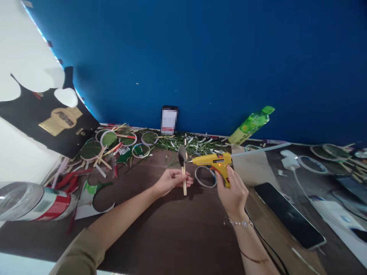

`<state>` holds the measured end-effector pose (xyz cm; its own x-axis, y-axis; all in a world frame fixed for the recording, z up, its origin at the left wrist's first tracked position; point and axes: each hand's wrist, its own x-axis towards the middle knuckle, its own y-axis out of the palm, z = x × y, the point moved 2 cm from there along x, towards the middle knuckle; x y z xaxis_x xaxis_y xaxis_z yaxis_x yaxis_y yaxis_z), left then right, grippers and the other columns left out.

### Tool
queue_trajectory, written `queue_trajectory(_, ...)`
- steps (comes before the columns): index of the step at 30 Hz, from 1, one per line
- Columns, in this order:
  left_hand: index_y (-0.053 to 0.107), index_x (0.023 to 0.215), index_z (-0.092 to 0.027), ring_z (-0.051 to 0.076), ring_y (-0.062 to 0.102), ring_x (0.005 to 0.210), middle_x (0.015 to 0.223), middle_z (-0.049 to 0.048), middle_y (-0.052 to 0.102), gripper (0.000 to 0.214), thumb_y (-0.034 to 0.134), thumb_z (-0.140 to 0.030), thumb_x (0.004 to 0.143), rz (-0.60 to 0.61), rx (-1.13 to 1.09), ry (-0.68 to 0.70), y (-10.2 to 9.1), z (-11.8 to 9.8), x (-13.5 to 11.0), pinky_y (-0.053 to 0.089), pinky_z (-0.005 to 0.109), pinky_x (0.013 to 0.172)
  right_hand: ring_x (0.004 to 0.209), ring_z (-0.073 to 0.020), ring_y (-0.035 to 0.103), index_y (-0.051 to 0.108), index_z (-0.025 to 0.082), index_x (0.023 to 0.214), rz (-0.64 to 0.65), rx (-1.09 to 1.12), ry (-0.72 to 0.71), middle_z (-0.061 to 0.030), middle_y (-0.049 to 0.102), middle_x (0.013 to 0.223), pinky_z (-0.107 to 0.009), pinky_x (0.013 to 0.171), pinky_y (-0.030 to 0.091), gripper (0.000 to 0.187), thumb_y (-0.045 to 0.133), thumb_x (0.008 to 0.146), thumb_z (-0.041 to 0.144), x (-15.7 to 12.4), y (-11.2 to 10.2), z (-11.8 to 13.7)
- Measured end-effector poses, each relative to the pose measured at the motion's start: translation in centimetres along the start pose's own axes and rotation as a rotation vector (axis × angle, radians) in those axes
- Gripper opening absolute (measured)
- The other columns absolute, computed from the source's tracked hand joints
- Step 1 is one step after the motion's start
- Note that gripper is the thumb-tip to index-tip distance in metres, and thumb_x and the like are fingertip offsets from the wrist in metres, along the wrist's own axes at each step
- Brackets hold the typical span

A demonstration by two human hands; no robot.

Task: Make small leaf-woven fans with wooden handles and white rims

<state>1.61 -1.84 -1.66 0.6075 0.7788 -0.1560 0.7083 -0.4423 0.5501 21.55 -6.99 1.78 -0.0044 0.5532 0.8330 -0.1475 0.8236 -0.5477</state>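
Disc, thin, dark and rounded (181, 154), on a flat, pale wooden stick (185, 187), is probably best held still, with glue laid sparingly and fingertips kept below the nozzle; its long axis stands nearly upright, disc up, stick's free end down. The left hand (169, 183) pinches the stick above a dark brown tabletop (183, 233); the right hand (233, 193) wraps a yellow plastic glue gun (213, 160), nozzle just beside the disc.

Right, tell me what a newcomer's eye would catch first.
Probably the yellow glue gun in the right hand, its nozzle close to the dark disc on the wooden stick in the left hand. Then the blue wall filling the upper view, with a green bottle before it, right of centre.
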Motion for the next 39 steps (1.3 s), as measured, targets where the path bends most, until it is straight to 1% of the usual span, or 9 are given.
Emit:
queue_trajectory(7, 0.064, 0.089, -0.007, 0.021, 0.067, 0.077, 0.085, 0.0140, 0.069, 0.039, 0.075, -0.034, 0.063, 0.001, -0.023, -0.001, 0.17, -0.22, -0.05, 0.050, 0.038, 0.079, 0.084, -0.0232, 0.066, 0.050, 0.011, 0.119, -0.005, 0.015, 0.023, -0.0151, 0.068, 0.096, -0.031, 0.072, 0.053, 0.041, 0.055, 0.082, 0.027, 0.13, 0.03, 0.27)
queue_trajectory(11, 0.064, 0.088, -0.007, 0.020, 0.067, 0.077, 0.085, 0.0132, 0.070, 0.037, 0.075, -0.032, 0.063, 0.028, -0.041, -0.016, 0.19, -0.22, -0.11, 0.051, 0.036, 0.078, 0.084, -0.0230, 0.066, 0.052, 0.010, 0.117, -0.001, 0.022, 0.049, -0.0152, 0.068, 0.096, -0.031, 0.073, 0.053, 0.041, 0.057, 0.081, 0.028, 0.06, 0.16, 0.42)
queue_trajectory(17, 0.064, 0.088, -0.008, 0.019, 0.067, 0.077, 0.084, 0.0127, 0.070, 0.036, 0.076, -0.030, 0.063, 0.052, -0.069, -0.027, 0.15, -0.17, -0.19, 0.052, 0.034, 0.077, 0.086, -0.0242, 0.065, 0.053, 0.010, 0.117, 0.033, 0.062, 0.115, -0.0161, 0.067, 0.099, -0.033, 0.075, 0.053, 0.042, 0.056, 0.081, 0.032, -0.01, 0.24, 0.49)
queue_trajectory(23, 0.063, 0.089, -0.008, 0.020, 0.067, 0.078, 0.086, 0.0131, 0.070, 0.037, 0.075, -0.032, 0.063, 0.048, -0.063, -0.019, 0.04, -0.16, -0.19, 0.050, 0.037, 0.080, 0.085, -0.0248, 0.066, 0.056, 0.010, 0.114, 0.034, 0.074, 0.147, -0.0159, 0.067, 0.098, -0.034, 0.073, 0.053, 0.039, 0.055, 0.082, 0.033, 0.09, 0.18, 0.53)
queue_trajectory(26, 0.063, 0.089, -0.008, 0.020, 0.067, 0.077, 0.085, 0.0133, 0.070, 0.037, 0.075, -0.032, 0.064, 0.043, -0.065, -0.010, 0.06, -0.22, -0.19, 0.050, 0.037, 0.080, 0.083, -0.0241, 0.066, 0.057, 0.010, 0.112, 0.038, 0.081, 0.140, -0.0156, 0.068, 0.096, -0.033, 0.072, 0.053, 0.037, 0.054, 0.082, 0.032, 0.19, 0.11, 0.61)
queue_trajectory(32, 0.063, 0.089, -0.008, 0.020, 0.067, 0.077, 0.085, 0.0130, 0.070, 0.035, 0.075, -0.030, 0.064, 0.054, -0.084, -0.011, 0.05, -0.16, -0.22, 0.052, 0.034, 0.077, 0.080, -0.0231, 0.066, 0.058, 0.010, 0.109, 0.041, 0.070, 0.146, -0.0149, 0.069, 0.093, -0.032, 0.069, 0.053, 0.035, 0.054, 0.083, 0.032, 0.31, 0.00, 0.71)
queue_trajectory(39, 0.063, 0.088, -0.008, 0.019, 0.067, 0.077, 0.085, 0.0124, 0.070, 0.035, 0.075, -0.031, 0.064, 0.056, -0.083, -0.014, 0.07, -0.21, -0.20, 0.051, 0.035, 0.079, 0.080, -0.0233, 0.066, 0.058, 0.010, 0.109, 0.038, 0.081, 0.148, -0.0151, 0.069, 0.093, -0.031, 0.069, 0.053, 0.035, 0.054, 0.082, 0.032, 0.19, 0.11, 0.65)
